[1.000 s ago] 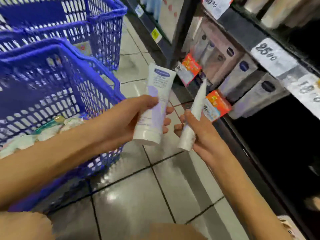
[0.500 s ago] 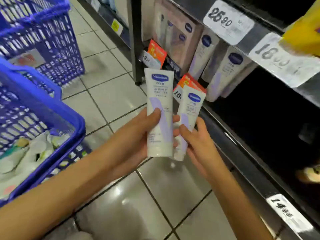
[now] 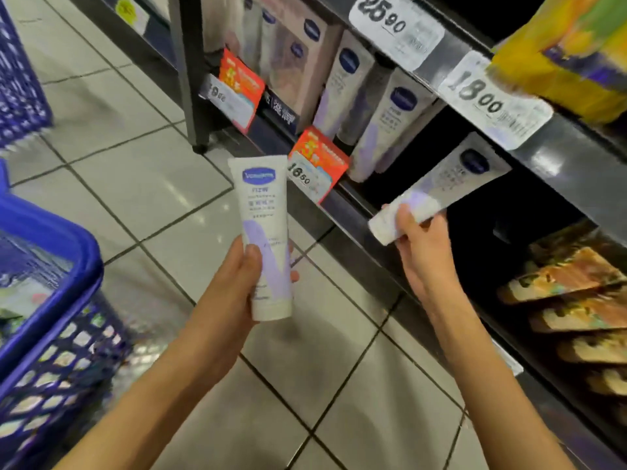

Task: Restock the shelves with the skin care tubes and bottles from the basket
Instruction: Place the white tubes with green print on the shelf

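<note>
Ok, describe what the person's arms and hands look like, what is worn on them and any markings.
Both forearms are bare as far as the picture shows: no sleeves reach into view. The left hand and right hand wear no gloves. No rings, watch, bracelet or wristband show on either wrist, and no markings can be made out. The fingernails look short and unpainted, though the image is somewhat blurred.

I'm standing in a shop aisle: price tags (image 3: 395, 27) are lining the shelves (image 3: 556, 157), tubes (image 3: 383, 127) are facing out, a basket (image 3: 51, 266) is sitting beside me.
</note>
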The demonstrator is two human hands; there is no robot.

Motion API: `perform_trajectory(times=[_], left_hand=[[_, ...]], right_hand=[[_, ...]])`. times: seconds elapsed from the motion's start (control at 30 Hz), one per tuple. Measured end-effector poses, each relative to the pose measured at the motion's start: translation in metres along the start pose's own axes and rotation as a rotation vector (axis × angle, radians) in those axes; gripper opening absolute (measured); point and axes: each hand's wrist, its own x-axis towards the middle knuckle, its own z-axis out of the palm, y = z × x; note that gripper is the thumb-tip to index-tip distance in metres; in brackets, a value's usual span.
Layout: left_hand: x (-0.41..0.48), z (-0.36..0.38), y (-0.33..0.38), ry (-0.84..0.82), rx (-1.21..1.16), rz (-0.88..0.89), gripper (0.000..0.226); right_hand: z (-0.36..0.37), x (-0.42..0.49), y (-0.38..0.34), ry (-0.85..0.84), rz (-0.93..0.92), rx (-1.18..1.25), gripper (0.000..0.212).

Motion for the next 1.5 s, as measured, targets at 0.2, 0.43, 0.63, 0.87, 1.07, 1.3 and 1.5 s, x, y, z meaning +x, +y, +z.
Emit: perform_trajectory(times=[0.2, 0.43, 0.63, 0.87, 1.07, 1.3, 1.5], left_hand=[[-0.003, -0.013, -0.004, 0.009, 0.016, -0.038, 0.046], [0.008, -0.011, -0.008, -0.061, -0.014, -0.083, 0.039], [0.009, -0.016, -0.013, -0.119, -0.081, -0.093, 0.029], [0.003, -0.018, -0.008, -0.135, -0.091, -0.11, 0.038], [0.003, -0.012, -0.002, -0.096, -0.011, -0.109, 0.033], [0.003, -0.007, -0.004, -0.024, 0.157, -0.027, 0.026], [0.002, -0.021, -0.005, 0.079, 0.11, -0.039, 0.021]], right_hand=[[-0.006, 0.066, 0.006, 0.151, -0.142, -0.325, 0.049], [-0.01, 0.083, 0.03, 0.219, -0.157, -0.502, 0.053], [0.0, 0.082, 0.021, 0.241, -0.122, -0.489, 0.053], [0.033, -0.051, 0.016, -0.055, -0.176, -0.322, 0.021], [0.062, -0.106, 0.009, -0.562, 0.083, -0.383, 0.014], [0.057, -0.096, 0.006, -0.432, 0.05, -0.382, 0.034], [0.029, -0.019, -0.003, 0.227, -0.178, -0.314, 0.04]])
